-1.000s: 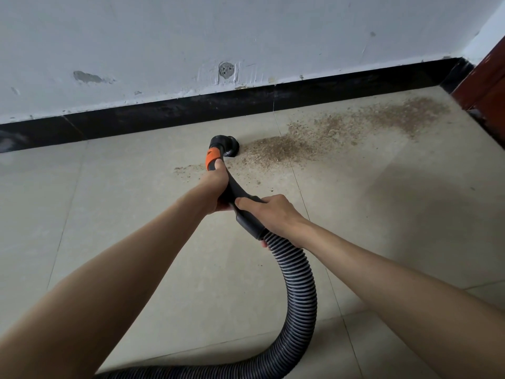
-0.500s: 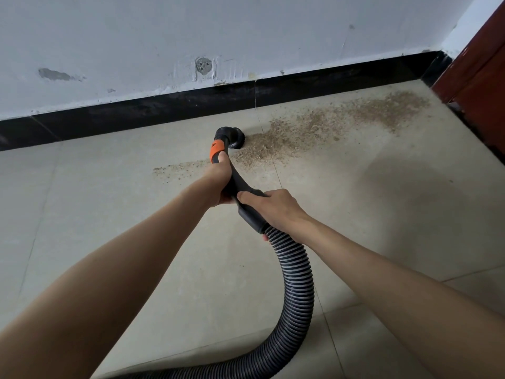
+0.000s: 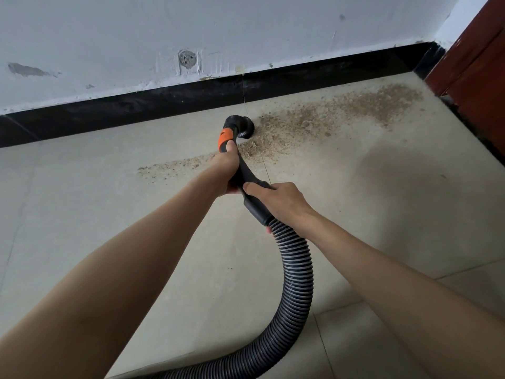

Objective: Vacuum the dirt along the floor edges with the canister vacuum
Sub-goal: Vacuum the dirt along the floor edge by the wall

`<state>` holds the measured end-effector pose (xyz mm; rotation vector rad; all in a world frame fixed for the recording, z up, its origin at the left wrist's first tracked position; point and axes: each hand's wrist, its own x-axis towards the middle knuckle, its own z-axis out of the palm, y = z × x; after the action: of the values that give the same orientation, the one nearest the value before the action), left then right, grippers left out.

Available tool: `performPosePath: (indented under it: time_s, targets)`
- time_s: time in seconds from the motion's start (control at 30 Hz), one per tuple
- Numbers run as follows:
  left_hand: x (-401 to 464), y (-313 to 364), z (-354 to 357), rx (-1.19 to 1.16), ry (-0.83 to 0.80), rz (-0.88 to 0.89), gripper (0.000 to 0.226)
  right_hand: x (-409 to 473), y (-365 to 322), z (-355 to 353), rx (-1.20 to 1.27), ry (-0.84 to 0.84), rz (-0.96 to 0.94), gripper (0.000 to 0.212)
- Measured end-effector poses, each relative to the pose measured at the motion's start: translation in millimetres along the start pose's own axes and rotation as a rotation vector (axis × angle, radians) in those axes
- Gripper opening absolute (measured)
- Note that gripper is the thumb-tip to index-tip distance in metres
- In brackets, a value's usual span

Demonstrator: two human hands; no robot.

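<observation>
A black vacuum handle with an orange band (image 3: 225, 137) ends in a round black nozzle (image 3: 241, 127) set on the floor at the left end of a band of brown dirt (image 3: 328, 119). My left hand (image 3: 226, 170) grips the handle just below the orange band. My right hand (image 3: 278, 201) grips the black cuff where the ribbed grey hose (image 3: 295, 274) joins. The hose loops down and off the bottom edge. A thinner streak of dirt (image 3: 175, 166) lies left of the nozzle. The canister is out of view.
A black skirting (image 3: 136, 105) runs along the foot of the white wall (image 3: 246, 28). A red-brown door frame (image 3: 475, 58) stands at the right corner. The floor is beige tile (image 3: 82, 214).
The nozzle has moved rightward along the dirt band, leaving a thin streak behind on its left. Both hands keep the same hold, and the view has shifted toward the right corner.
</observation>
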<state>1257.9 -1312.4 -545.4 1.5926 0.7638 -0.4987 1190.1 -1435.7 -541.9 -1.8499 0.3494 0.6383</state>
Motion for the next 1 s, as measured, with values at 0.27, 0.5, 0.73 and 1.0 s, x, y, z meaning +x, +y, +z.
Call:
performPosePath:
  time_s: [0.27, 0.5, 0.73, 1.0]
  targets:
    - [11.0, 1.3, 10.8, 0.015, -0.018, 0.012, 0.053, 8.6, 9.9, -2.5, -0.021, 0.027, -0.020, 0.041]
    - [14.1, 6.8, -7.1, 0.024, -0.004, 0.024, 0.049, 19.6, 0.5, 11.4, -0.004, -0.006, -0.051, 0.039]
    - [8.3, 3.0, -65.7, -0.069, 0.073, -0.025, 0.050, 27.2, -28.4, 52.0, -0.071, -0.133, -0.079, 0.043]
    - [-12.2, -41.1, -163.2, -0.304, 0.225, -0.114, 0.064, 3.6, -52.9, 133.9, -0.269, -0.301, -0.128, 0.047]
